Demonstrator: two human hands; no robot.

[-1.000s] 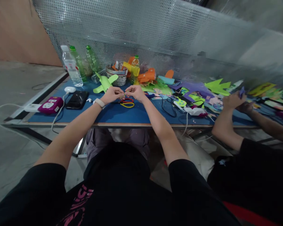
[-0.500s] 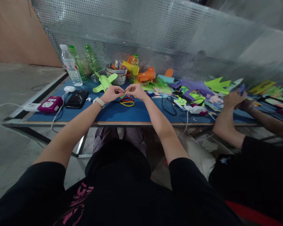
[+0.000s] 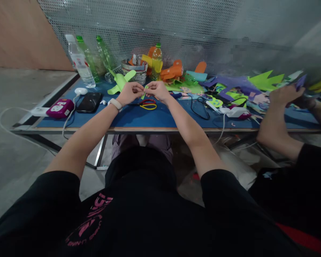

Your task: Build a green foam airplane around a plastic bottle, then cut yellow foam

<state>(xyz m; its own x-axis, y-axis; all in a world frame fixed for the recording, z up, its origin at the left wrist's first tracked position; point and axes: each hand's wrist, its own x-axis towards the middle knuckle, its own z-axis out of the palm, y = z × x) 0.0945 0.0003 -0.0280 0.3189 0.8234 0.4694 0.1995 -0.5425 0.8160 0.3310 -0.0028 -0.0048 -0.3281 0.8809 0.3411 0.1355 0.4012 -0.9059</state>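
Between my fingertips I hold a small strip of light-green paper [image 3: 143, 95] above the blue tabletop. My left hand [image 3: 130, 93] pinches it from one side and my right hand [image 3: 158, 90] from the other. Just beyond my left hand lies a light-green paper plane [image 3: 120, 81] with its wings spread, its near end covered by that hand. Below the hands rest scissors [image 3: 148, 104] with red and yellow handles; my left hand partly hides the dark blades.
Bottles [image 3: 81, 64] and a woven basket [image 3: 136, 71] stand at the back. A black phone [image 3: 89, 102] and a purple power strip [image 3: 60, 108] lie at left. Paper scraps [image 3: 230, 89] and cables cover the right side, where a co-worker's hand [image 3: 286, 94] holds something purple.
The view has shifted, so the table sits higher and slightly to the right. More of the green strip shows between my fingers, which still pinch it.
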